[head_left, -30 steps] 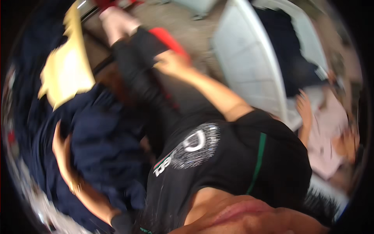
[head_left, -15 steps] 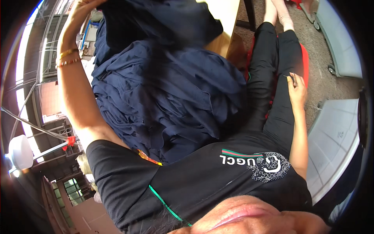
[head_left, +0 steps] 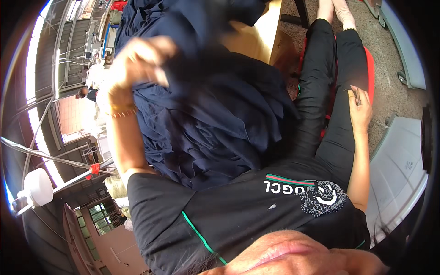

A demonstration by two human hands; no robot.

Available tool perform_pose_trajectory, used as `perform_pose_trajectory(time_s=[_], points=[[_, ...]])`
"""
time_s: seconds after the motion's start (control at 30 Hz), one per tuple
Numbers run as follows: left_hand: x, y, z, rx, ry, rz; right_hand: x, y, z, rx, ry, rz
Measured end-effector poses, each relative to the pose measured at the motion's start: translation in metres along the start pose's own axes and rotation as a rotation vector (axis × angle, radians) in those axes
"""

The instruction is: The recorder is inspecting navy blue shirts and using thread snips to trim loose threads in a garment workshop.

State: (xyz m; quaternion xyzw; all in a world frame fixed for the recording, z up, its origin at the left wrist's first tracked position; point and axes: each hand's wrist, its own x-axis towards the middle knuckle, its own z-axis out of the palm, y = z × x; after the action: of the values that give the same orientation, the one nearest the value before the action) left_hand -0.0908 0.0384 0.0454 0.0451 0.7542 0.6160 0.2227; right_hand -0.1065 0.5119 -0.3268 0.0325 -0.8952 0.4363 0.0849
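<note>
much navy cloth [head_left: 215, 105] lies beneath the left hand's [head_left: 129, 66] blurred fingers [head_left: 161, 46].

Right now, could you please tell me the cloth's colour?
The cloth is dark navy blue, clearest in the head view.

From my end I can make out print on the black short-sleeved fabric shirt [head_left: 245, 211]: a short row of white block capitals [head_left: 283, 187] across its chest, beside a rounded white emblem [head_left: 326, 197] amid glittery dots. Right of the shirt, the pale plastic bin [head_left: 398, 142] bears faint marks [head_left: 408, 165], too small to read.
</note>
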Motion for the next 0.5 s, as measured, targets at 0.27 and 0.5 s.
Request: perform_pose_trajectory(time_s=[0.27, 0.5], points=[[0.041, -0.027, 0.058, 0.499, -0.713, -0.224, 0.003, -0.004, -0.006, -0.026, 0.004, 0.005], [0.122, -0.055, 0.005, 0.817, 0.032, 0.203, 0.003, -0.006, -0.001, -0.026, 0.015, -0.006]])
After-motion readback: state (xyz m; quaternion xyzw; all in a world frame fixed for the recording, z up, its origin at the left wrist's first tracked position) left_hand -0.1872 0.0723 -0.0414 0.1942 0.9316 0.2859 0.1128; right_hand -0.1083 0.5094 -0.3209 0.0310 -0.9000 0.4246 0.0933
